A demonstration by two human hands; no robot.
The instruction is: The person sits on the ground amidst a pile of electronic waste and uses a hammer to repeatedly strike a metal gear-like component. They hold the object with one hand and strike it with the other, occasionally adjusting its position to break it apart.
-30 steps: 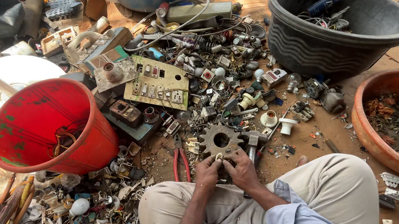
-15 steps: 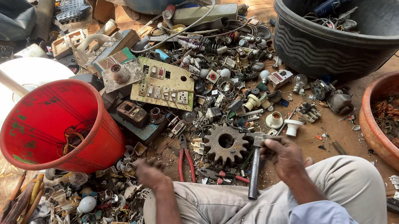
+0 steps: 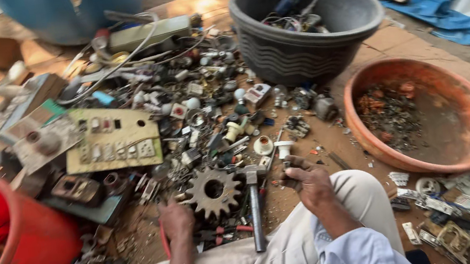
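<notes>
A rusty gear wheel (image 3: pixel 213 190) lies flat on the ground amid scattered scrap, between the person's hands, with a hammer (image 3: pixel 255 208) just to its right, head at the far end. The left hand (image 3: pixel 176 219) rests on the ground near the gear's left side, by red-handled pliers (image 3: pixel 166 244); whether its grip is clenched cannot be told. The right hand (image 3: pixel 310 182) has its grip closed on a small part (image 3: pixel 286 175), right of the hammer.
</notes>
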